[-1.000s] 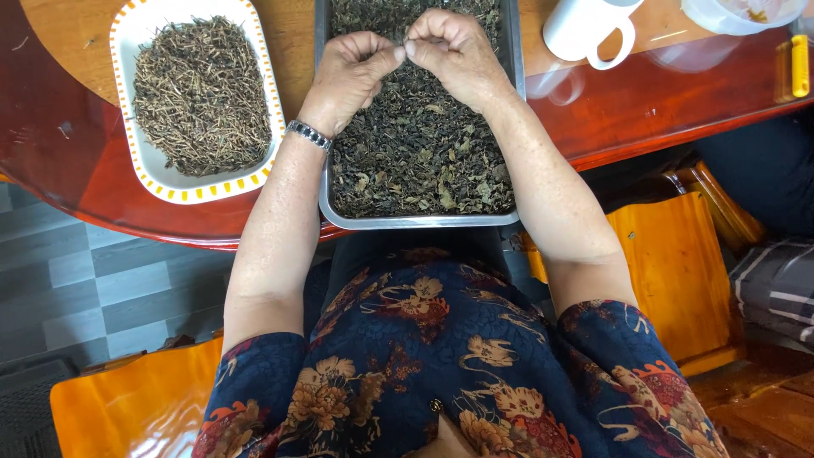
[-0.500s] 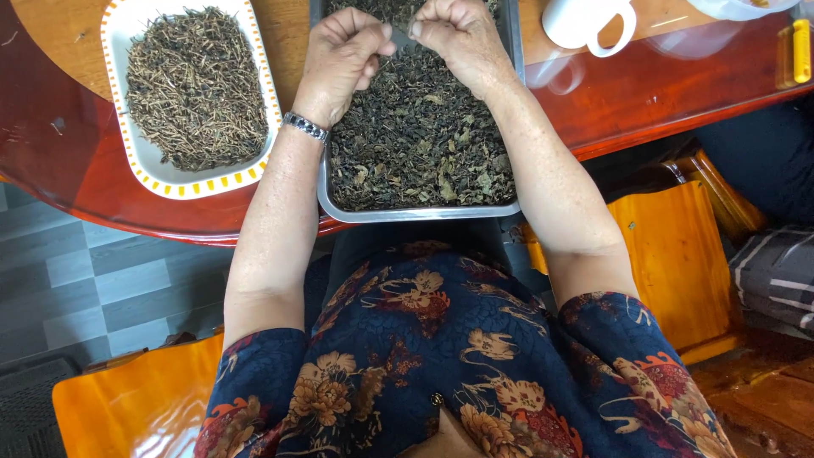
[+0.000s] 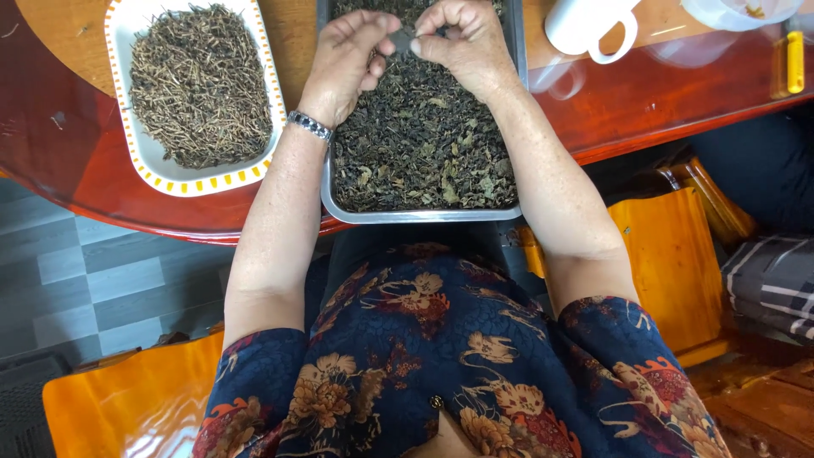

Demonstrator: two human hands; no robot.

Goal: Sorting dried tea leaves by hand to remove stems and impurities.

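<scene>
A metal tray (image 3: 415, 215) full of dark dried leaves (image 3: 424, 144) sits at the near edge of a glossy red-brown table (image 3: 93, 195). Both hands hover over the far part of this tray. My left hand (image 3: 343, 59), with a metal watch band at the wrist, and my right hand (image 3: 462, 42) pinch the same small dark leaf (image 3: 400, 41) between their fingertips. To the left stands a white dish (image 3: 148, 165) with an orange dotted rim, heaped with thin brown stems (image 3: 199, 85).
A white mug (image 3: 589, 25) and a clear plastic container (image 3: 738, 10) stand at the table's far right, with a yellow object (image 3: 794, 61) beside them. Orange wooden stools (image 3: 670, 254) sit below, right and lower left. Folded plaid cloth (image 3: 772, 284) lies at right.
Both hands have stayed together over the tray, working at a leaf; the fingers have shifted slightly and the left thumb and forefinger now spread a little around the leaf.
</scene>
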